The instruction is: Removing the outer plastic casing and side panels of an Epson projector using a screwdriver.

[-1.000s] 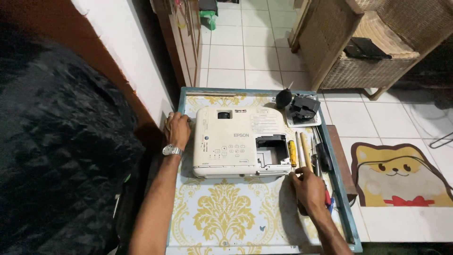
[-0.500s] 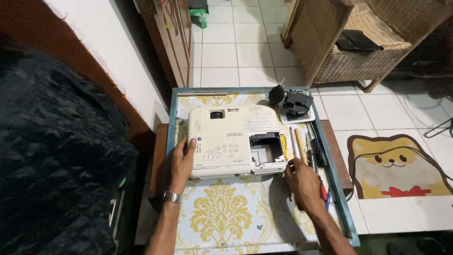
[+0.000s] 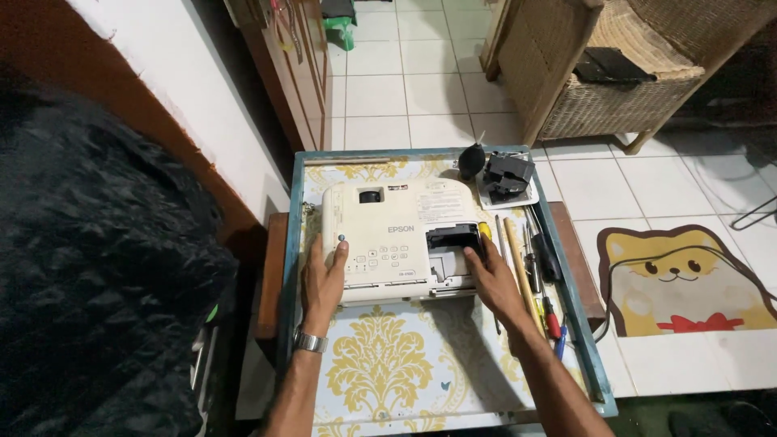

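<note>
On the tray table [image 3: 301,243] I see both hands working a white projector [image 3: 398,237]. Left hand [image 3: 322,279] lies flat and open on its left edge, gripping nothing. Right hand [image 3: 491,277] has fingers curled at the open black compartment [image 3: 455,237]; grip unclear. Screwdrivers [image 3: 530,267] lie just right, black parts [image 3: 506,175] behind.

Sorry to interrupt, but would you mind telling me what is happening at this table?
A person leans over a cream-white plastic projector on a table with a yellow floral cover. The left hand lies flat on its near left corner. The right hand reaches its fingertips into the open dark compartment on the right side. Screwdrivers and slim tools lie alongside.
</note>
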